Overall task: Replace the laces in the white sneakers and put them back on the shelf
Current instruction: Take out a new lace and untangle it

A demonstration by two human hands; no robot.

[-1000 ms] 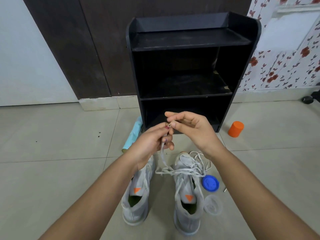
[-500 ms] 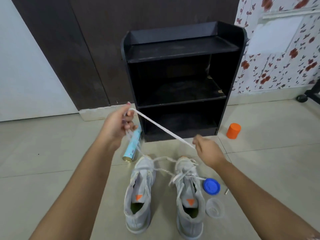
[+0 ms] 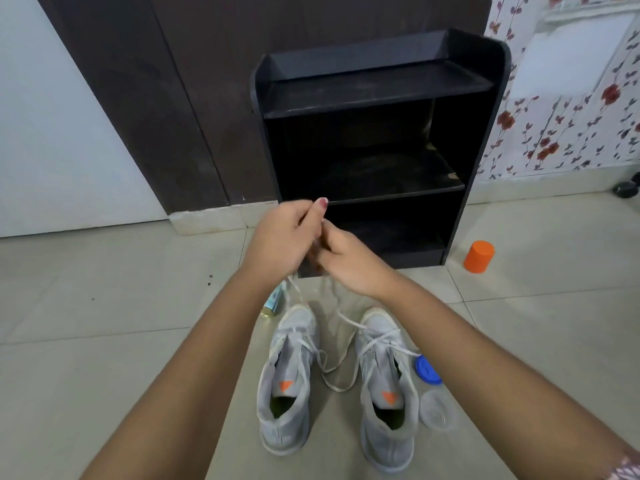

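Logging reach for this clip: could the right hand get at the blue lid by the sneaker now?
Probably yes, once freed: the right hand and left hand both grip the white lace. The blue lid lies uncovered on the floor beside the right sneaker, nothing over it.

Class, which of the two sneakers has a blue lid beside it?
The right sneaker: the blue lid lies at its outer side. The left sneaker has no lid near it.
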